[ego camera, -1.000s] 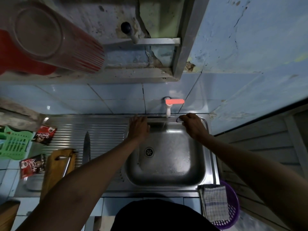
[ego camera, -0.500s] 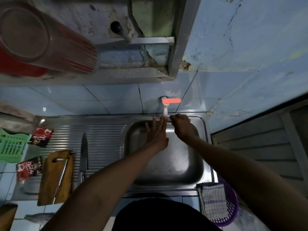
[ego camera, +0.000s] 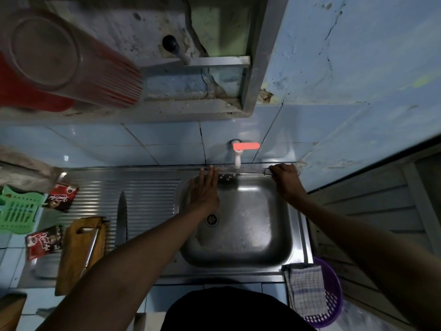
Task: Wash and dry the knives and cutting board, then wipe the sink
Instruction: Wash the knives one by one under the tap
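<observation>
left hand flat inside sink, knife well left on drainboard

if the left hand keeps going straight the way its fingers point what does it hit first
The left hand lies flat, fingers pointing at the sink's back rim. It would probably meet that rim first, then the tiled wall behind it. The tap sits off to its right, likely missed.

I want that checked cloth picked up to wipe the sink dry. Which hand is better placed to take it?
Right. The checked cloth hangs at the sink's front right corner, on the right hand's side. The left hand lies flat at the basin's far left and would have to cross over.
</observation>
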